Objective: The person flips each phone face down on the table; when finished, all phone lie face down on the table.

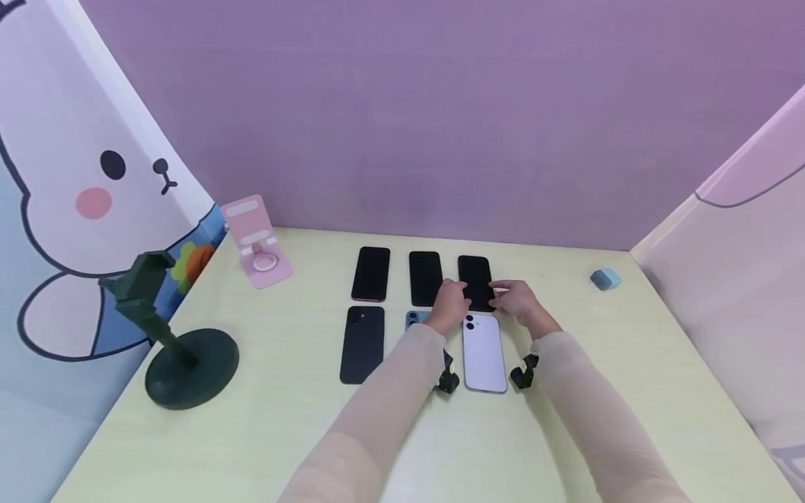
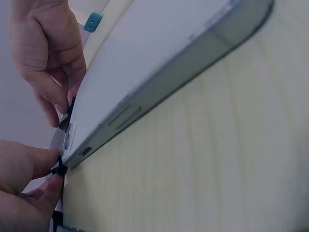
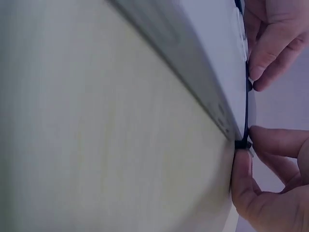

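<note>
Toward the far edge of the tabletop (image 1: 286,363), right of its middle, pinching a black phone (image 1: 476,279) by opposite long sides with the fingers of left hand (image 1: 449,306) and right hand (image 1: 518,300). Could tilt through uneven loosening of the pinches; could scrape the lilac phone (image 1: 484,356), close on the near-edge side, if dragged that way. Lies between both hands, touched by fingers at either side.

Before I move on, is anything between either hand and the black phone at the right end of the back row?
Nothing visible. The left hand and right hand grip that black phone by opposite sides. The pale phone lies on its near side, not between it and either hand.
</note>
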